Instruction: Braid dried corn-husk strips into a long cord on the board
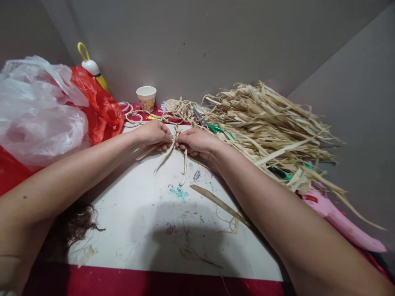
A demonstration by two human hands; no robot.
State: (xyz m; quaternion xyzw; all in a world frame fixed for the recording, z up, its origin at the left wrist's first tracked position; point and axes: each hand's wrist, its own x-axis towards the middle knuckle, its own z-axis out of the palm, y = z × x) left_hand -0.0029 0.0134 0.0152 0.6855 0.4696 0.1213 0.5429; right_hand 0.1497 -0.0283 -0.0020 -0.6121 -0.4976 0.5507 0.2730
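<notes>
My left hand point(154, 133) and my right hand point(196, 142) meet over the far part of a white board, fingertips pinched close together. Between them is a braid of dried straw strips point(177, 130), its twisted length running away toward the back. Loose strip ends point(184, 166) hang below the fingers onto the board. Another strip passes under my left fingers toward the left. Just beyond my right hand lie scissors with green handles point(216, 129), partly covered by straw. A coil of finished braid point(182, 107) rests behind the hands.
A large heap of dried straw point(262, 119) lies at right, with a pink tool point(342, 222) below it. Plastic bags point(43, 111), a yellow-and-white bottle point(91, 66) and a paper cup point(146, 98) stand at left and back. The stained white board point(129, 234) carries a loose strip point(216, 201) and scraps.
</notes>
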